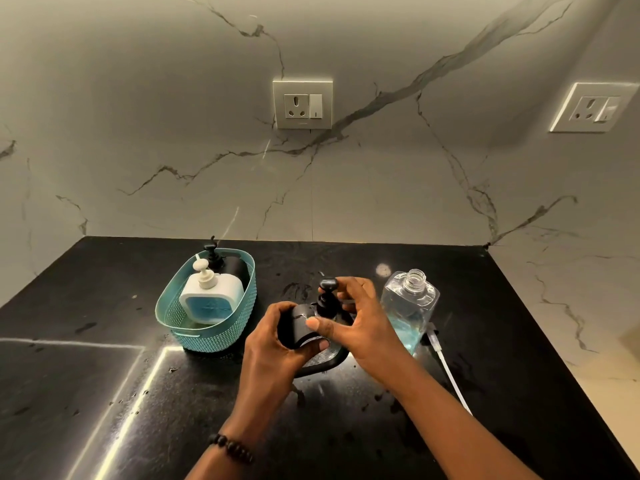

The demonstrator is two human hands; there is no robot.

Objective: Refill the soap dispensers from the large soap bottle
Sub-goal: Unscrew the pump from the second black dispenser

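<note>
1. A black soap dispenser [300, 323] is held over the dark countertop [104, 393], near its middle, above a dark tray-like holder [323, 365] whose form is only partly visible. The body is wrapped by the left hand [277, 341], and the black pump head [327, 296] is pinched by the fingers of the right hand [360, 320]. Whether the pump is being unscrewed or tightened cannot be told.

2. The large soap bottle [410, 306] is stood just to the right of the hands, uncapped, with blue liquid in its lower part. It could be knocked over by the right forearm or elbow if the wrist is swung outward, and soap would be spilled through the open neck.

3. A white pump tube [450, 372] is laid on the counter beside that bottle. It could be brushed off the edge or dragged through the wet spots seen on the surface.

4. The counter appears splashed. A slippery dispenser body could be let slide through the left hand if the pump resists and more twist is applied.

5. If the pump comes free suddenly, drips from its stem could be flung onto the counter.

6. Two further dispensers, one white [211, 296] and one black [221, 263], are stood in a teal basket [207, 337] to the left, well clear of the hands; little risk is judged there.
</note>
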